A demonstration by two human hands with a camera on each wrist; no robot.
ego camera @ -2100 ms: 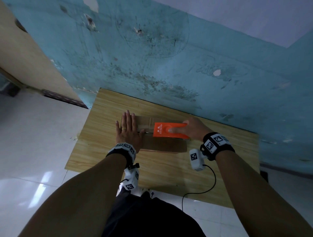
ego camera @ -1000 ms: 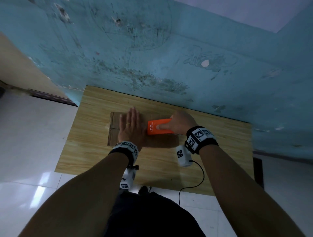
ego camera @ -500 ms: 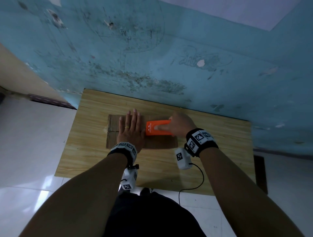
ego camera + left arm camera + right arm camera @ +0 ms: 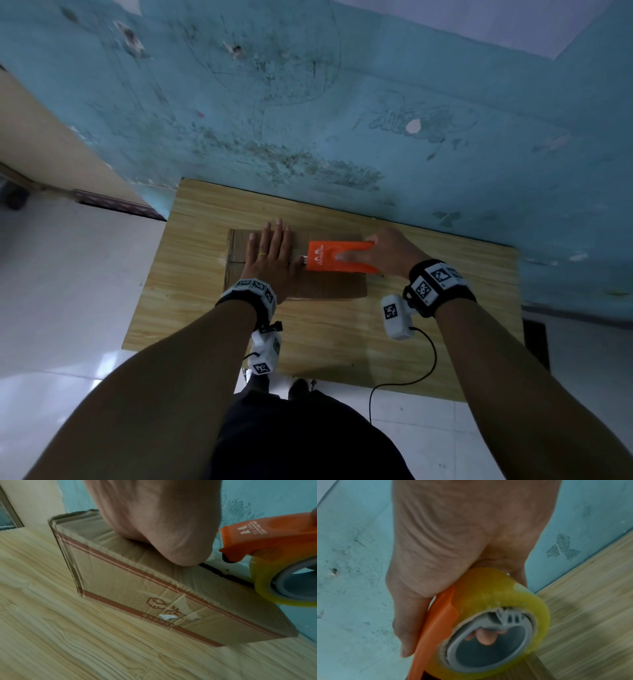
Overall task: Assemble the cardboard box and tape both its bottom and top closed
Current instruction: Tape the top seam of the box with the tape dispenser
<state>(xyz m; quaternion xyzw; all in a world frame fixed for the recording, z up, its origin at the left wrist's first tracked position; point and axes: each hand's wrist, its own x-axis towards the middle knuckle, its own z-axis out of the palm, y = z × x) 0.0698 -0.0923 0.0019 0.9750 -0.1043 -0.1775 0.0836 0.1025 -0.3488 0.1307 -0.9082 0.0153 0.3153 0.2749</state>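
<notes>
A brown cardboard box (image 4: 325, 287) with red stripes stands on the wooden table (image 4: 205, 291); its side (image 4: 154, 595) shows a printed box symbol. My left hand (image 4: 272, 253) lies flat on the box top's left part, fingers straight, palm (image 4: 163, 527) pressing down. My right hand (image 4: 383, 255) grips an orange tape dispenser (image 4: 337, 256) on the right part of the top. The dispenser (image 4: 267, 536) carries a yellowish clear tape roll (image 4: 496, 615), and fingers (image 4: 485, 637) curl through the roll's grey core. A dark seam (image 4: 223, 573) runs between the top flaps.
A blue stained wall (image 4: 342, 120) rises right behind the table. White tiled floor (image 4: 68, 291) lies to the left and near me. A black cable (image 4: 421, 370) hangs from the right wrist camera over the table's near edge.
The right hand has drawn the dispenser rightward along the box top, away from the left hand. The left hand stays flat on the box.
</notes>
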